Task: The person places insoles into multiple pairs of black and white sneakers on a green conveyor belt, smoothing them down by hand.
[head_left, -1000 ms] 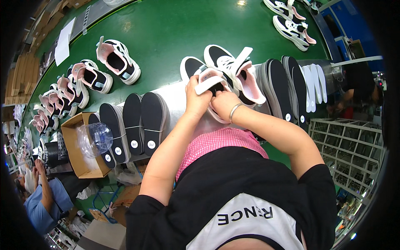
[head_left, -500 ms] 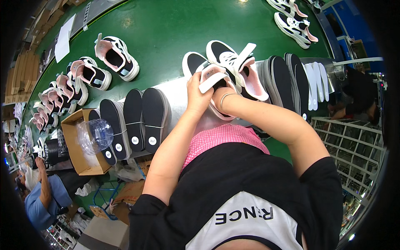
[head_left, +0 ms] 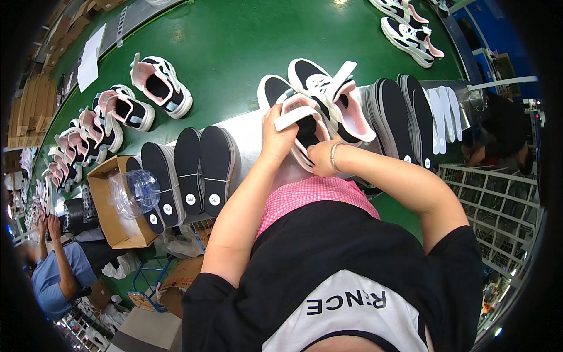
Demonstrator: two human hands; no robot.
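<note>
A white and black sneaker (head_left: 307, 130) with pink lining lies in front of me on the metal strip along the bench edge, toe pointing away. My left hand (head_left: 278, 134) is closed round its left side near the white tongue strap. At the heel, my right hand (head_left: 324, 157) grips the collar, the thumb side by the opening. A dark insole shows inside the shoe. The matching sneaker (head_left: 355, 115) stands against its right side, its strap sticking up. Parts of the held shoe's sides are hidden by my fingers.
Bundled black insoles (head_left: 218, 164) lie to the left, with stacked black insoles (head_left: 395, 114) and white insoles (head_left: 446, 114) at right. A cardboard box (head_left: 112, 220) holds clear plastic. Several sneakers (head_left: 161, 85) line the green bench (head_left: 234, 47). A person (head_left: 58, 276) works at far left.
My right hand has drawn back out of the sneaker's opening to its heel, uncovering the inside. The left hand keeps its hold. The person at far left has moved their arms.
</note>
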